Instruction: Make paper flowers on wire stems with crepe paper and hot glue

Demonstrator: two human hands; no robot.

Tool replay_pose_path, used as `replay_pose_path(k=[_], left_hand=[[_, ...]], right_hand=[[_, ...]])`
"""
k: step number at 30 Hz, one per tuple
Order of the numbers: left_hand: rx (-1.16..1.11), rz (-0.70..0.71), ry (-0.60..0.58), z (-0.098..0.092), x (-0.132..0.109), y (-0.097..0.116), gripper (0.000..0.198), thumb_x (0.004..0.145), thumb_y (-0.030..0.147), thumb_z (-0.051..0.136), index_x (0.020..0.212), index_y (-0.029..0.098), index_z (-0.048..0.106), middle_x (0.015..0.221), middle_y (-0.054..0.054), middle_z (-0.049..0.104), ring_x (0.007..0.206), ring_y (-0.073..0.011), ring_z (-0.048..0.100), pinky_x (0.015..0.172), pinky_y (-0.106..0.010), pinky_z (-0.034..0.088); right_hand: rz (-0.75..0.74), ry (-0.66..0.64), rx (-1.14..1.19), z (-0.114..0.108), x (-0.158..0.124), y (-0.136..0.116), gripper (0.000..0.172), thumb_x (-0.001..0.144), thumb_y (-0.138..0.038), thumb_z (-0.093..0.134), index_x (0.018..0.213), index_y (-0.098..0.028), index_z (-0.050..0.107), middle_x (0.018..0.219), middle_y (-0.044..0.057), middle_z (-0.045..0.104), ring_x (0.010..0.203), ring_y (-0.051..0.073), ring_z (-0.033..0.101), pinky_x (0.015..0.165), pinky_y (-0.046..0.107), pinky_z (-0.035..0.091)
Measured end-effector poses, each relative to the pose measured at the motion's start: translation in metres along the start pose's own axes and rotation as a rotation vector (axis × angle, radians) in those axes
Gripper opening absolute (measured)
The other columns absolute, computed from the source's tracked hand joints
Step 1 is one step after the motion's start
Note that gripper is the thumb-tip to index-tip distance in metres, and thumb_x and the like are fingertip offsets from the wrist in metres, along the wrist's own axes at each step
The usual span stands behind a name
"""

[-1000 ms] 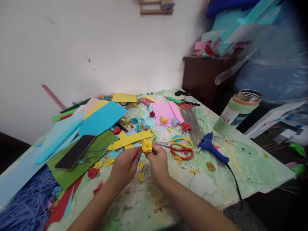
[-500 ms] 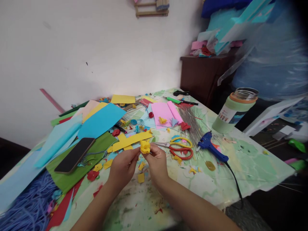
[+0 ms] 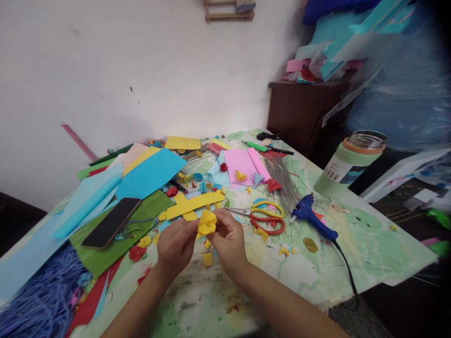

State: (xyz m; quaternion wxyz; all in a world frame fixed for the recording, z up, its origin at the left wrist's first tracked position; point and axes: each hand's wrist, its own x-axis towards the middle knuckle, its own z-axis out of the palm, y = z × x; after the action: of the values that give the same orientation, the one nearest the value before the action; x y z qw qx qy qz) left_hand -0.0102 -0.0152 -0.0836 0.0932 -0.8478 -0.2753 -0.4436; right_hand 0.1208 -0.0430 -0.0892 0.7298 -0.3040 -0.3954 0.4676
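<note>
A paint-stained worktable [image 3: 373, 234] stands against a white wall [image 3: 158, 61]. At the left, a heap of blue-violet yarn [image 3: 38, 300] lies near a smartphone [image 3: 112, 222] resting on green paper [image 3: 93, 257], with a bright blue sheet [image 3: 151, 172] beyond. Centrally, the left hand [image 3: 177, 245] pinches one side of a yellow paper flower [image 3: 207, 223] while the right hand's [image 3: 229, 240] thumb and fingers grip its other side, above the table and nearer than the crossed yellow strips [image 3: 204, 201]. Rightward come scissors [image 3: 251, 212] with yellow and red handles, thin wires [image 3: 283, 178], a blue hot-glue gun [image 3: 313, 218] and a lidless green bottle [image 3: 331, 180].
</note>
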Motion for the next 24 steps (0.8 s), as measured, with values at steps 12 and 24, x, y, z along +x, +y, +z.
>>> replay_pose_path(k=[12, 24], left_hand=[[0.085, -0.101, 0.079, -0.011, 0.004, 0.004, 0.012, 0.079, 0.01, 0.051, 0.07, 0.017, 0.056, 0.054, 0.0, 0.055, 0.05, -0.0113, 0.051, 0.049, -0.021, 0.037], [0.104, -0.08, -0.069, -0.006, -0.002, 0.004, 0.014, 0.081, 0.015, 0.045, 0.076, 0.018, 0.057, 0.053, 0.0, 0.057, 0.047, -0.0126, 0.052, 0.046, -0.024, 0.035]], right_hand=[[0.196, 0.13, -0.027, -0.004, 0.006, 0.007, 0.01, 0.071, -0.028, 0.065, 0.071, -0.019, 0.062, 0.064, -0.003, 0.053, 0.057, 0.009, 0.043, 0.057, 0.022, 0.039], [0.164, -0.098, 0.119, 0.003, -0.003, 0.003, 0.009, 0.062, -0.021, 0.069, 0.071, -0.022, 0.068, 0.074, -0.001, 0.055, 0.07, 0.014, 0.051, 0.064, 0.025, 0.044]])
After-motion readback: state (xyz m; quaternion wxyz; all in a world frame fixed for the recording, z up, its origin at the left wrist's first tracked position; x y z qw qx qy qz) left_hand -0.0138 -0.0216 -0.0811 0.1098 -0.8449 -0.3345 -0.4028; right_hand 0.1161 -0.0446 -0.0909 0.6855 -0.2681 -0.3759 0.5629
